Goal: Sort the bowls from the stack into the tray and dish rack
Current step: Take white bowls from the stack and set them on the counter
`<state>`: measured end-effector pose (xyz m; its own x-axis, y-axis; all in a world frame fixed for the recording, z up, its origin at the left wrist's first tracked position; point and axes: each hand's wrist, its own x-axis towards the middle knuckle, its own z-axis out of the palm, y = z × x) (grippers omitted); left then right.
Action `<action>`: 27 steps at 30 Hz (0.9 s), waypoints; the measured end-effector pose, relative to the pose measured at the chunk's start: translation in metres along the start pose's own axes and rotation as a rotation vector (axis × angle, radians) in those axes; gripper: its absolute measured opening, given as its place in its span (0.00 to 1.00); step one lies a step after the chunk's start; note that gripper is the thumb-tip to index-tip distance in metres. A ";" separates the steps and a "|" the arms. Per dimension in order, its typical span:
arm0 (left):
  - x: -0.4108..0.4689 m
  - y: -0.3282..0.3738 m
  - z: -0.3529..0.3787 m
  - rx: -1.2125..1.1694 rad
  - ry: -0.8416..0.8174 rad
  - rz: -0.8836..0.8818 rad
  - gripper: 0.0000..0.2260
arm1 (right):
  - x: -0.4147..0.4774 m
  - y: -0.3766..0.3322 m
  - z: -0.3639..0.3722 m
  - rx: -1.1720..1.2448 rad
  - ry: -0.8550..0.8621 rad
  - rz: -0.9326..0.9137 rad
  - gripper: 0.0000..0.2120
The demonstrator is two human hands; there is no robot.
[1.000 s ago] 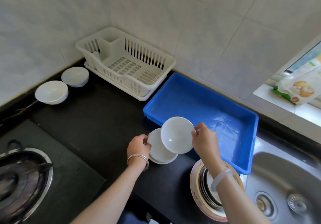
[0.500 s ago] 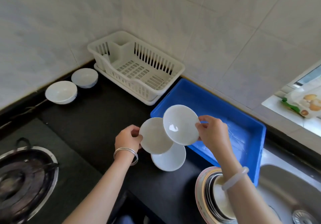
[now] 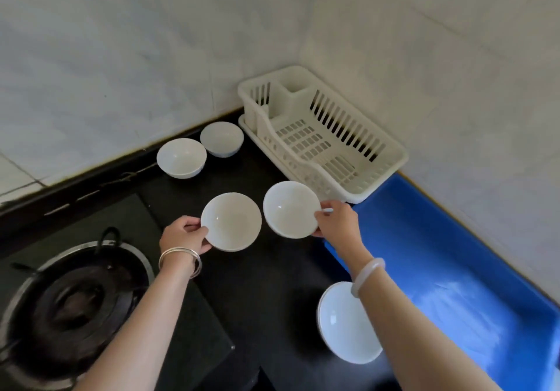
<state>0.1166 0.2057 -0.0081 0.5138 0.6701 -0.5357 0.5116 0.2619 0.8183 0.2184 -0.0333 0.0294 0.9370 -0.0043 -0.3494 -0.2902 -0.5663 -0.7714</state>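
Observation:
My left hand pinches the rim of a white bowl held above the black counter. A second white bowl is pinched at its right rim by my right hand, just in front of the white dish rack. The rack holds nothing. What is left of the stack, a white bowl, sits on the counter under my right forearm. The blue tray lies to the right with nothing in it.
Two more white bowls stand by the wall left of the rack. A gas burner with a black pan support fills the lower left. Tiled walls meet in the corner behind the rack.
Both hands have lifted a bowl off the stack and carried them left and forward, toward the dish rack. The view has swung left, and the sink has left the frame.

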 end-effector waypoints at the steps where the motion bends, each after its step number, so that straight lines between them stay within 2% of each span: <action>1: 0.010 0.000 -0.002 -0.019 0.021 -0.016 0.09 | 0.010 -0.003 0.012 0.001 -0.011 -0.007 0.08; 8: 0.063 0.005 0.000 -0.094 0.105 -0.086 0.08 | 0.070 -0.017 0.076 -0.015 -0.042 0.028 0.06; 18: 0.091 0.003 0.002 -0.138 0.143 -0.178 0.09 | 0.100 -0.018 0.110 0.055 -0.033 0.108 0.13; 22: 0.092 0.001 0.004 -0.178 0.140 -0.208 0.09 | 0.103 -0.017 0.115 0.083 -0.040 0.104 0.12; 25: 0.090 0.002 0.005 -0.227 0.159 -0.212 0.09 | 0.105 -0.017 0.117 0.113 -0.052 0.119 0.07; 27: 0.087 0.002 0.007 -0.268 0.164 -0.207 0.10 | 0.104 -0.017 0.116 0.163 -0.069 0.141 0.08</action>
<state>0.1672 0.2592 -0.0546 0.2899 0.6805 -0.6730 0.3836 0.5616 0.7331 0.2981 0.0711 -0.0553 0.8710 -0.0147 -0.4911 -0.4504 -0.4236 -0.7860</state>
